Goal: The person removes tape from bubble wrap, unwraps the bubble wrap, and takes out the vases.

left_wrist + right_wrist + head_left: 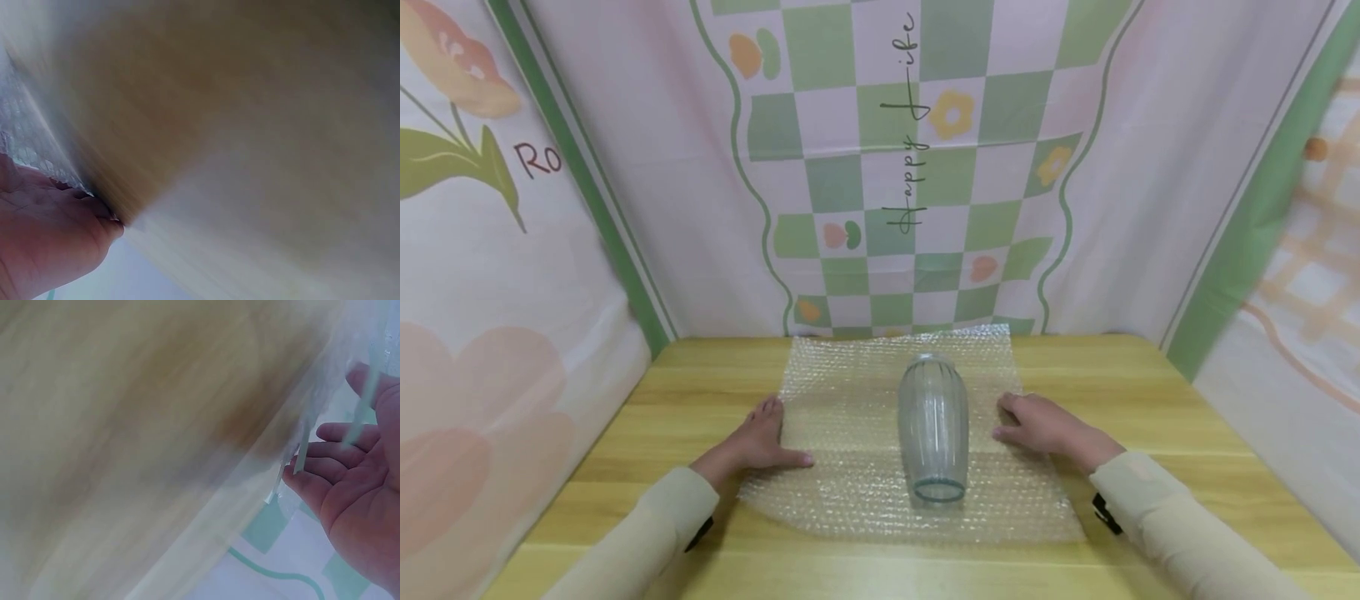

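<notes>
A clear ribbed glass vase lies on its side, lengthwise, on a sheet of bubble wrap spread over the wooden table. Its round, greenish-rimmed end faces the front. My left hand rests at the sheet's left edge, thumb stretched out over the wrap and pointing toward the vase. At the right edge my right hand touches the wrap, thumb and fingers apart, a short way from the vase. The right wrist view shows this hand's loosely bent fingers against the clear plastic.
The wooden table reaches back to a hanging cloth with a green checked pattern. Patterned cloths also hang along both sides. The sheet's far edge lies near the back cloth.
</notes>
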A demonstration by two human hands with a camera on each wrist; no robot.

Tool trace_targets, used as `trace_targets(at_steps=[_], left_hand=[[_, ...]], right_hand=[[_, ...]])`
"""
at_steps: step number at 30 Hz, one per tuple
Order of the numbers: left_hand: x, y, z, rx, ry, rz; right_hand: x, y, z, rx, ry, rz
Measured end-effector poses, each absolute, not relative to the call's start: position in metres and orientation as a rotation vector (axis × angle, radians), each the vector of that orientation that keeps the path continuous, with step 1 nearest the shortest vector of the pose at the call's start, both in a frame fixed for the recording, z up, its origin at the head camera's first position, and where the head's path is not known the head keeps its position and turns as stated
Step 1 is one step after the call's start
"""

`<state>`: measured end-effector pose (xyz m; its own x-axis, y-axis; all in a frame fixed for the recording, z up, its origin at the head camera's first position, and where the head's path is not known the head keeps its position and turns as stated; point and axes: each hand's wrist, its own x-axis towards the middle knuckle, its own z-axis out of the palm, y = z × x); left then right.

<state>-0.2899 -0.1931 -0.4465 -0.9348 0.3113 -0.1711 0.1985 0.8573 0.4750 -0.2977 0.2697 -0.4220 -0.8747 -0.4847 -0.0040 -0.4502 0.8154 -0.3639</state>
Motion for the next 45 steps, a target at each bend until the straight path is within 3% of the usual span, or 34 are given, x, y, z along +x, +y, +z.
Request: trace_targets(at_steps=[25, 45], left_hand=[[-0.288, -0.192, -0.443, 0.362, 2.779, 0.659], [-0.287, -0.192, -0.444, 0.369, 2.777, 0.666]], right_hand=[[-0.302, 0.250, -0.389, -0.630, 3.009, -0.760], [-0.306, 0.200, -0.377, -0.318, 2.902, -1.047]])
